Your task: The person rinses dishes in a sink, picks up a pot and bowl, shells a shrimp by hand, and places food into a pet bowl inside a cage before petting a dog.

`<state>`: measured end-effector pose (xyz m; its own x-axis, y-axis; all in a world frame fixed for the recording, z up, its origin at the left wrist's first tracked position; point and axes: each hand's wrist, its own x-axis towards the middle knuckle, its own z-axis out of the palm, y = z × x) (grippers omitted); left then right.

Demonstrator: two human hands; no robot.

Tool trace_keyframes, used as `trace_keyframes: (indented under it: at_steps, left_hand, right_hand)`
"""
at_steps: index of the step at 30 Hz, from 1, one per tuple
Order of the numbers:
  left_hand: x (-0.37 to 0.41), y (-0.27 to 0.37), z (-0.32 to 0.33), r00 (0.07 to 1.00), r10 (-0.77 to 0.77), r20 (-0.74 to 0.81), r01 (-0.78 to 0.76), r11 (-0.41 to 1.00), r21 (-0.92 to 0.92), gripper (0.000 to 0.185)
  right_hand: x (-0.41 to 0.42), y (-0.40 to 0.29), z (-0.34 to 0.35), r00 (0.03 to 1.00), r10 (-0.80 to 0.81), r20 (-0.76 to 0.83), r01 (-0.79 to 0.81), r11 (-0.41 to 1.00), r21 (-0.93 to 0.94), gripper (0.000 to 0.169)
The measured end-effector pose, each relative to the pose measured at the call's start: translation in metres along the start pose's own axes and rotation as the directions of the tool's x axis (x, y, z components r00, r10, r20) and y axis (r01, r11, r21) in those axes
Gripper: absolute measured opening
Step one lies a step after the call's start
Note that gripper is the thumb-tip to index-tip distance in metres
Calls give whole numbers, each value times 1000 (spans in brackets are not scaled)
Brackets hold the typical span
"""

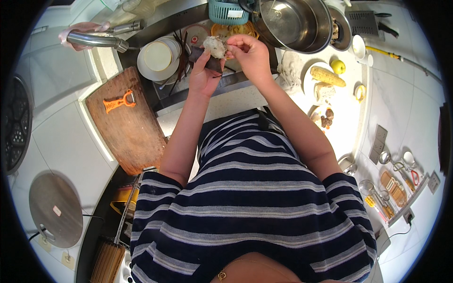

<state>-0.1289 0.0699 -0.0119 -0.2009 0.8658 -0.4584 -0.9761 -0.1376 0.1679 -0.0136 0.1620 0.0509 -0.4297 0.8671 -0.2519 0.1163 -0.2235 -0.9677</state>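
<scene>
Above the sink (231, 76), my left hand (203, 79) holds a dark, flat, soft-looking piece (213, 65), perhaps a cloth or pad. A ragged whitish clump (215, 46) rests over it, held under my left thumb. My right hand (249, 55) pinches the clump's right edge between thumb and fingertips. What the clump is made of cannot be told. Just left of my left hand, dark chopsticks (183, 53) lie beside stacked white plates and bowls (158, 56). Behind the clump is an orange basket (252, 29) with yellowish scraps.
The faucet (97, 39) reaches in from the left. A cutting board (124, 131) bears an orange peeler (119, 102). A large steel pot (293, 21) stands right of a teal basket (228, 12). On the right counter, a plate (308, 79) holds corn (327, 76) near a yellow-green fruit (338, 66).
</scene>
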Motion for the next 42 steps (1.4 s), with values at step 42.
trace_keyframes:
  at_steps: [42]
  left_hand:
    - [-17,3,47,986,158,45,-165,940,300,38]
  right_hand:
    - [-12,-26,-17,983,-182,26,184,979,-93,16]
